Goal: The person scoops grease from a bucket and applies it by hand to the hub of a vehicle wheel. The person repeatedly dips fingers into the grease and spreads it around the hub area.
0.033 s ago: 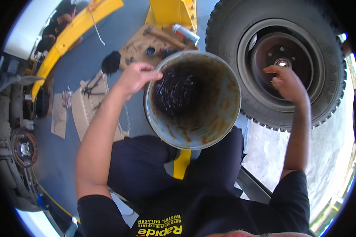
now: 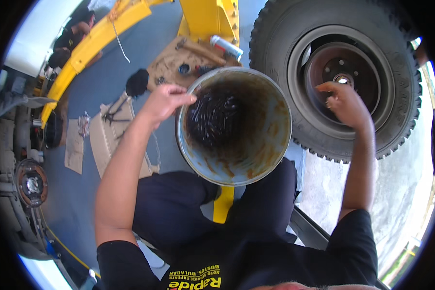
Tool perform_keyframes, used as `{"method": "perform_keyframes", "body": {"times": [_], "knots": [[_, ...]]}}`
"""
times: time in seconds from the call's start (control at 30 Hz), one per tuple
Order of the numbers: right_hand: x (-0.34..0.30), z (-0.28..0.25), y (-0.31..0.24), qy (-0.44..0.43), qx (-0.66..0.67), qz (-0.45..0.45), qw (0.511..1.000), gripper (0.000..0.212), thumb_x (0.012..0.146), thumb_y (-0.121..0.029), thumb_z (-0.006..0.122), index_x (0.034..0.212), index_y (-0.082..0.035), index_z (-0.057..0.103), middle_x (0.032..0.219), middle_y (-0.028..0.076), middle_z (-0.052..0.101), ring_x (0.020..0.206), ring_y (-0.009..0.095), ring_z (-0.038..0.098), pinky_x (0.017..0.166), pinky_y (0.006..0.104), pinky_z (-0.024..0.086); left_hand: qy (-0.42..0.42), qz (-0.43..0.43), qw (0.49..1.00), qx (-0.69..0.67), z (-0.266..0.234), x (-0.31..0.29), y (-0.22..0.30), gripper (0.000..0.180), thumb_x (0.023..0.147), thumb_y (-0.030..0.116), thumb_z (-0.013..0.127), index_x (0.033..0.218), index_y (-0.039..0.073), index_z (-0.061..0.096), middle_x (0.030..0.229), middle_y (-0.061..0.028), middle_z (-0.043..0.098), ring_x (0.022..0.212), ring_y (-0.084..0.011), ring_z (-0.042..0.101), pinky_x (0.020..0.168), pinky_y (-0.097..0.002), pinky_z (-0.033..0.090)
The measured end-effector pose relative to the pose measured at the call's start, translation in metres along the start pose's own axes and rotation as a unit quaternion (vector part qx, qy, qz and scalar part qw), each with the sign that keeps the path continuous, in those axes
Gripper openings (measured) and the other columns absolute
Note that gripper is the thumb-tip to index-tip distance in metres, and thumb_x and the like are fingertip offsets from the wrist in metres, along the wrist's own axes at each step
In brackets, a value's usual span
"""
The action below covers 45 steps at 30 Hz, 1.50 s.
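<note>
My left hand (image 2: 166, 104) pinches the left rim of a round bucket (image 2: 261, 164) between thumb and fingers. The bucket is tilted toward me between my knees. Dark, shiny grease (image 2: 215, 116) lies inside it, and brown smears streak its pale inner wall. My right hand (image 2: 347, 105) is at the hub (image 2: 342, 80) of a large wheel, its index finger bent forward and the other fingers curled in. Whatever those fingers hold, if anything, is hidden. A thick black tyre (image 2: 280, 96) surrounds the wheel's grey rim and its rusty brown drum (image 2: 319, 67).
Beyond the bucket, a hammer (image 2: 203, 51), a spray can (image 2: 227, 47) and small parts lie on cardboard (image 2: 164, 63). A yellow lift arm (image 2: 89, 50) curves across the far left, near another person (image 2: 70, 41). More cardboard (image 2: 99, 154) holds a cross-shaped tool (image 2: 113, 113).
The view has shifted slightly. My left hand stays on the bucket rim and my right hand stays by the hub.
</note>
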State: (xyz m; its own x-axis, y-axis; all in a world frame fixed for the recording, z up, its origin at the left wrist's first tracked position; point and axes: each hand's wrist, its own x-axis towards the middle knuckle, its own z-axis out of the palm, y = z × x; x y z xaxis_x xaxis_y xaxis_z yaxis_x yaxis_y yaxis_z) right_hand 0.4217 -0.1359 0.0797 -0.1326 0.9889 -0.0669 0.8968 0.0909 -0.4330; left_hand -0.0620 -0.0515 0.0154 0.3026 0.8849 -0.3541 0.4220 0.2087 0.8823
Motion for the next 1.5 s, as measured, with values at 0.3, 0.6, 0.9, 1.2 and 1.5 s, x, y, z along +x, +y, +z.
{"method": "perform_keyframes", "body": {"times": [0.3,0.6,0.9,1.2,1.5], "knots": [[-0.016,0.098,-0.026,0.308,0.487,-0.003,0.817,0.07,0.081,0.012,0.049,0.15,0.002,0.053,0.151,0.015,0.059,0.097,0.013,0.067,0.088,0.0277,0.054,-0.024,-0.051,0.997,-0.061,-0.015,-0.016,-0.007,0.037,0.093,0.022,0.082,0.117,-0.004,0.072,0.1,-0.0057,0.073,0.085,-0.0145,0.072,0.073,-0.0323,0.061],[-0.023,0.131,-0.022,0.351,0.481,-0.02,0.803,0.061,0.087,0.012,0.049,0.147,0.001,0.054,0.15,0.017,0.058,0.094,0.013,0.066,0.089,0.0322,0.058,-0.055,-0.067,0.996,-0.032,-0.012,0.0,0.014,0.038,0.095,0.027,0.081,0.115,-0.004,0.072,0.099,-0.0063,0.072,0.086,-0.0142,0.07,0.071,-0.0327,0.061],[0.029,0.093,-0.056,0.252,0.407,-0.033,0.877,0.04,0.089,0.011,0.056,0.126,0.0,0.069,0.127,0.01,0.073,0.085,0.01,0.067,0.081,0.0262,0.056,-0.023,-0.103,0.992,-0.063,-0.016,0.006,0.005,0.048,0.088,0.032,0.087,0.117,-0.003,0.072,0.091,-0.0031,0.069,0.081,-0.0119,0.066,0.067,-0.027,0.055],[0.022,0.053,-0.132,0.071,0.369,0.075,0.924,0.042,0.093,0.009,0.056,0.132,0.0,0.069,0.126,0.009,0.07,0.086,0.01,0.063,0.085,0.0271,0.054,-0.001,-0.082,0.997,-0.015,-0.001,0.016,-0.003,0.058,0.079,0.032,0.096,0.113,-0.008,0.072,0.088,-0.0068,0.072,0.074,-0.0129,0.066,0.065,-0.0287,0.055],[-0.028,-0.078,-0.231,-0.094,0.219,0.142,0.961,0.04,0.094,0.006,0.055,0.131,-0.001,0.068,0.12,0.013,0.073,0.089,0.019,0.07,0.079,0.0311,0.053,0.2,-0.142,0.967,0.06,-0.006,-0.099,0.07,0.049,0.067,0.031,0.095,0.096,-0.002,0.074,0.084,-0.0137,0.076,0.074,-0.0229,0.074,0.072,-0.0352,0.059]]}}
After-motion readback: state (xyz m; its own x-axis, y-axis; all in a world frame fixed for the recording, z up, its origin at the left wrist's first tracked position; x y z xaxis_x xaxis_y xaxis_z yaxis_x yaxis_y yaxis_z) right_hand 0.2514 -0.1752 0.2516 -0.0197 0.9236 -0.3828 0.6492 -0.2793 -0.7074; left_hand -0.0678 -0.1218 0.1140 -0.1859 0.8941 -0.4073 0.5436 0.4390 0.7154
